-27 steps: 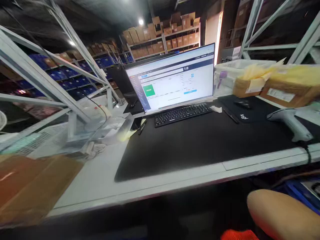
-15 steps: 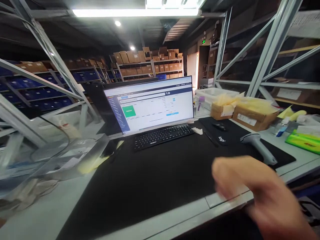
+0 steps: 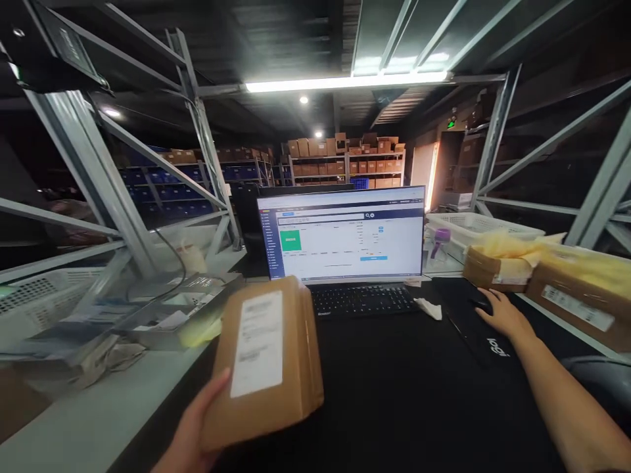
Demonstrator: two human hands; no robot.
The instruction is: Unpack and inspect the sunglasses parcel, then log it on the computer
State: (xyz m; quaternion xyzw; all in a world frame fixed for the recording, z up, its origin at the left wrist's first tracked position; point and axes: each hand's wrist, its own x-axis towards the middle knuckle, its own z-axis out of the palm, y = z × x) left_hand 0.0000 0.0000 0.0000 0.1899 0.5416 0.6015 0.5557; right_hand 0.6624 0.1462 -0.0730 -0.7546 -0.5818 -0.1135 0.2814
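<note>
At left on the bench [image 3: 123,387], a plastic tub [image 3: 170,338] holds papers. Next, the left hand [image 3: 190,420] grips a cardboard box [image 3: 276,394] by its lower left side, thumb beside the label [image 3: 259,341] (the other fingers are hidden). The box tilts over the mat [image 3: 384,387], blocking part of the keyboard [image 3: 365,300]. Hazard: this one-sided grip could let it swing, knocking the keyboard or screen [image 3: 330,243]. At right, the right hand [image 3: 503,312] lies loosely spread over the mouse [image 3: 480,301]; divided attention could cause a misclick.
</note>
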